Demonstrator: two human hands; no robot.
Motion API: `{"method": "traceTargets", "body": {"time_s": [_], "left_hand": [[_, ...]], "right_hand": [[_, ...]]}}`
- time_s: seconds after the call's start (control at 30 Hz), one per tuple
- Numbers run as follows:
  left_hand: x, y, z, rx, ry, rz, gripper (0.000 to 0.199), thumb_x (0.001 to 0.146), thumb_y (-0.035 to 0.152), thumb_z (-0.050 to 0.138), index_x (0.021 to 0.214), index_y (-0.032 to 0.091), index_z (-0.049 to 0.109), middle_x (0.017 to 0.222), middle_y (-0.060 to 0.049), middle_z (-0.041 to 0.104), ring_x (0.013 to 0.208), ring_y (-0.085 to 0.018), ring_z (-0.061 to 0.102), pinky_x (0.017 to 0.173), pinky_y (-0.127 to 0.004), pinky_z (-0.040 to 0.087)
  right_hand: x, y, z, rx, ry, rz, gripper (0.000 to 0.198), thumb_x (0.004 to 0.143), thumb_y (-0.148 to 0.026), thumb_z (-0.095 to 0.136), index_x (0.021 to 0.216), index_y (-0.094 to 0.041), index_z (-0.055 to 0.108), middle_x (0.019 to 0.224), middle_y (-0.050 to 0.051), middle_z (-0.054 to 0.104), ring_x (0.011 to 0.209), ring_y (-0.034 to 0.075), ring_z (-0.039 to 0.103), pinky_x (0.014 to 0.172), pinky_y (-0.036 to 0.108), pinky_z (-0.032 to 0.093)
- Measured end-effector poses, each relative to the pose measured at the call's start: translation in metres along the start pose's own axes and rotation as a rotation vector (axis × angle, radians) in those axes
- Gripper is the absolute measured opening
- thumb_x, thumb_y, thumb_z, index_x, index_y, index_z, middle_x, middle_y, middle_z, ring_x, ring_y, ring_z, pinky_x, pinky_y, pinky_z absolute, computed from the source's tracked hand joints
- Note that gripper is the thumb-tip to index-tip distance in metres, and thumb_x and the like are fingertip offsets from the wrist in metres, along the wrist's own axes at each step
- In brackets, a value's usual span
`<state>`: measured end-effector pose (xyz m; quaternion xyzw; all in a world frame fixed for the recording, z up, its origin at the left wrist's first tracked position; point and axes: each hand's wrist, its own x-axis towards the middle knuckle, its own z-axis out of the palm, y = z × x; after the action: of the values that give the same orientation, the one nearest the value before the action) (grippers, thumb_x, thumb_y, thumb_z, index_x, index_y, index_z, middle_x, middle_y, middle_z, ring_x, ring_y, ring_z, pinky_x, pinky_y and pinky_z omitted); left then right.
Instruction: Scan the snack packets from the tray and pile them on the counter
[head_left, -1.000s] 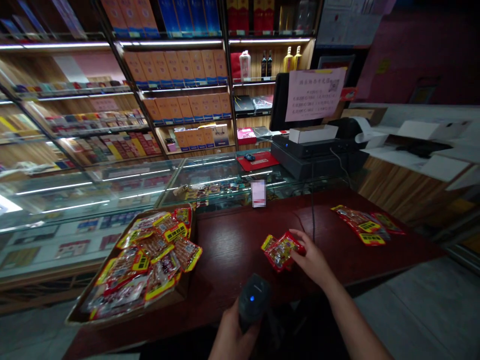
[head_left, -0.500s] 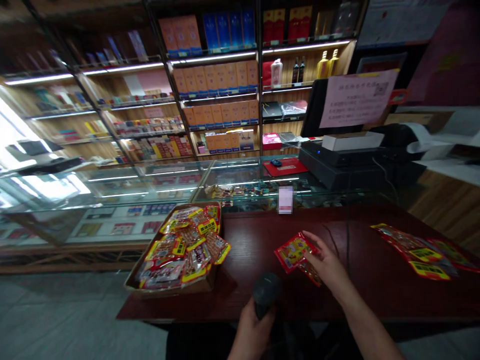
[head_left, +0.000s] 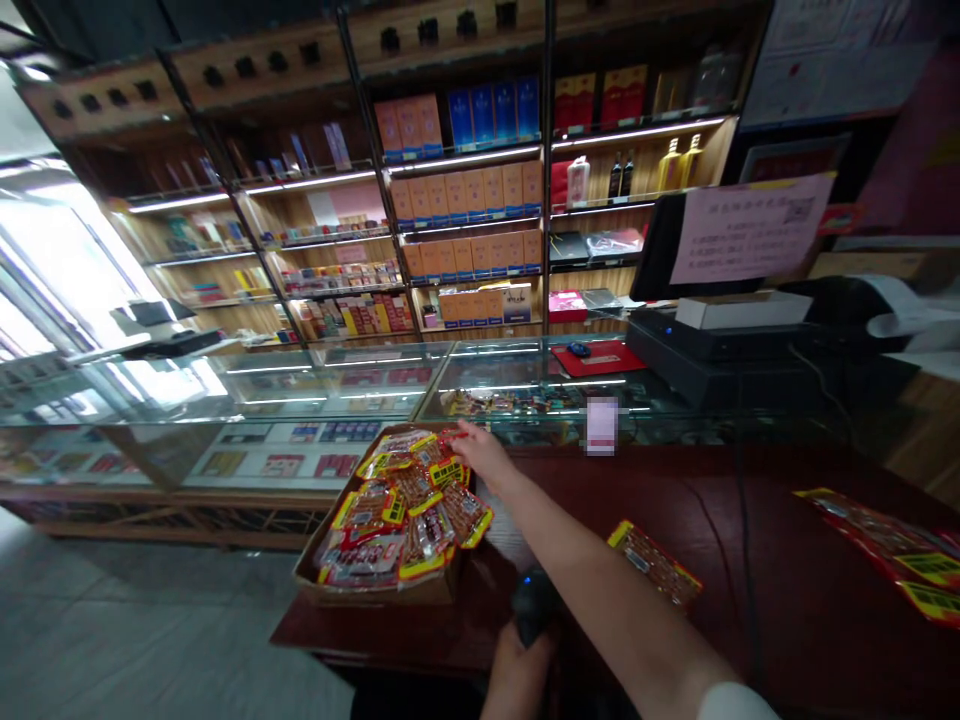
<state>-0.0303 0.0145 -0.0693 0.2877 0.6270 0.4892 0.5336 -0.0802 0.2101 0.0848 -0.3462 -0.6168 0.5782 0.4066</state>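
My left hand (head_left: 517, 665) is wrapped round the handle of a dark handheld barcode scanner (head_left: 531, 605) at the table's front edge. Stretched across to the far right corner of a cardboard box (head_left: 379, 597), my right hand (head_left: 484, 458) has its fingers closed at a red snack packet (head_left: 451, 437), mostly hidden by them. Red-and-yellow snack packets (head_left: 420, 490) fill the box in a loose heap. Under my right forearm's far side, a single brown snack packet (head_left: 656, 565) with yellow ends lies on the table.
More snack packets (head_left: 892, 555) lie at the right of the dark red table (head_left: 577, 490). Behind it stand a glass display counter (head_left: 360, 390), a monitor with a paper notice (head_left: 750, 230) and a red mat with a mouse (head_left: 600, 358). A cable (head_left: 739, 520) crosses the table.
My right hand has moved left from the middle of the table to the box, taking the red packet off the brown one. My left hand still holds the scanner. The view has shifted slightly.
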Motion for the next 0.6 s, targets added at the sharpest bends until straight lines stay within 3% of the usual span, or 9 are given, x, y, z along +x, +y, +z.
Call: {"method": "traceTargets", "body": {"time_s": [0.1, 0.17, 0.23, 0.33, 0.43, 0.5, 0.6], "left_hand": [[-0.006, 0.009, -0.002, 0.034, -0.013, -0.004, 0.028, 0.067, 0.039, 0.080, 0.074, 0.017, 0.064, 0.050, 0.002, 0.057, 0.046, -0.016, 0.052, 0.048, -0.026, 0.040], [-0.010, 0.014, -0.003, 0.062, -0.046, 0.019, 0.029, 0.071, 0.043, 0.078, 0.074, 0.018, 0.064, 0.050, 0.002, 0.058, 0.045, -0.015, 0.051, 0.047, -0.026, 0.041], [-0.013, 0.016, -0.003, 0.063, -0.078, 0.041, 0.032, 0.073, 0.047, 0.075, 0.073, 0.018, 0.063, 0.048, 0.003, 0.056, 0.042, -0.014, 0.049, 0.046, -0.025, 0.040], [-0.014, 0.015, -0.001, 0.047, -0.080, 0.025, 0.038, 0.071, 0.054, 0.076, 0.069, 0.020, 0.057, 0.044, 0.005, 0.051, 0.037, -0.012, 0.044, 0.041, -0.024, 0.034], [-0.012, 0.010, 0.001, 0.063, -0.067, 0.036, 0.041, 0.069, 0.054, 0.077, 0.067, 0.021, 0.053, 0.043, 0.006, 0.049, 0.037, -0.010, 0.043, 0.041, -0.022, 0.031], [-0.010, 0.007, 0.003, 0.074, -0.071, 0.048, 0.042, 0.067, 0.055, 0.078, 0.068, 0.021, 0.053, 0.044, 0.006, 0.049, 0.037, -0.009, 0.043, 0.040, -0.022, 0.031], [-0.011, 0.009, 0.006, 0.089, -0.110, 0.033, 0.046, 0.064, 0.058, 0.078, 0.075, 0.021, 0.055, 0.044, 0.008, 0.048, 0.033, -0.009, 0.039, 0.037, -0.021, 0.028]], "right_hand": [[-0.017, 0.007, -0.002, -0.136, -0.071, -0.038, 0.028, 0.094, -0.034, 0.071, 0.117, -0.018, 0.070, 0.112, 0.005, 0.076, 0.097, 0.020, 0.074, 0.088, 0.042, 0.062], [-0.042, 0.020, -0.032, -0.246, -0.047, -0.041, 0.028, 0.094, -0.036, 0.071, 0.118, -0.020, 0.071, 0.114, 0.005, 0.076, 0.100, 0.021, 0.074, 0.092, 0.044, 0.061], [-0.077, 0.036, -0.081, -0.379, 0.040, -0.006, 0.030, 0.095, -0.034, 0.069, 0.122, -0.020, 0.070, 0.121, 0.007, 0.075, 0.110, 0.023, 0.071, 0.099, 0.048, 0.057], [-0.136, 0.057, -0.169, -0.648, 0.304, 0.151, 0.041, 0.092, -0.029, 0.070, 0.132, -0.019, 0.064, 0.146, 0.013, 0.060, 0.140, 0.031, 0.051, 0.118, 0.058, 0.036], [-0.187, 0.077, -0.235, -0.858, 0.470, 0.354, 0.058, 0.082, -0.028, 0.076, 0.134, -0.006, 0.061, 0.147, 0.028, 0.054, 0.141, 0.044, 0.046, 0.116, 0.066, 0.031], [-0.207, 0.089, -0.254, -0.935, 0.473, 0.395, 0.059, 0.073, -0.028, 0.081, 0.125, -0.004, 0.067, 0.140, 0.030, 0.058, 0.136, 0.047, 0.050, 0.112, 0.062, 0.037], [-0.219, 0.100, -0.255, -0.968, 0.434, 0.366, 0.034, 0.069, -0.027, 0.081, 0.101, -0.018, 0.073, 0.121, 0.019, 0.070, 0.123, 0.039, 0.061, 0.105, 0.048, 0.045]]}}
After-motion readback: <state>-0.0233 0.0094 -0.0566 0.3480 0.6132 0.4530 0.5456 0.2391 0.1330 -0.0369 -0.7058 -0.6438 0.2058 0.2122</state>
